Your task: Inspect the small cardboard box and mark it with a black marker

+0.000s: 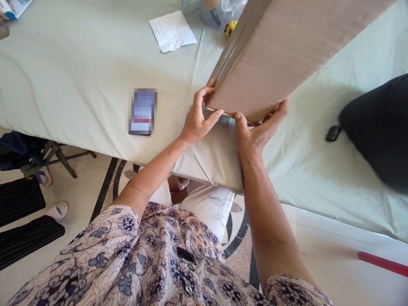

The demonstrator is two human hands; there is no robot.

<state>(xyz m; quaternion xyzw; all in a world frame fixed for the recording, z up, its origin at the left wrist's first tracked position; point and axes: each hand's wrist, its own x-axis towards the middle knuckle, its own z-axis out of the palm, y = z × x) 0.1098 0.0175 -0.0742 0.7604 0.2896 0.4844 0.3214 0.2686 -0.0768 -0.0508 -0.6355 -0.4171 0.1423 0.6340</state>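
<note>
A long flat brown cardboard box [280,46] slants from the upper right down to the table's near edge. My left hand [199,117] grips its near left corner, fingers curled on top and thumb along the bottom edge. My right hand [256,131] holds the near right corner from below, thumb up against the edge. The box end rests over the pale green cloth covering the table [79,85].
A phone [142,111] lies on the cloth left of my hands. White paper [172,30] and a yellow object [230,28] sit at the back. A black bag [379,127] lies at right. Another person's feet [47,199] show at left, a red rod [382,263] at lower right.
</note>
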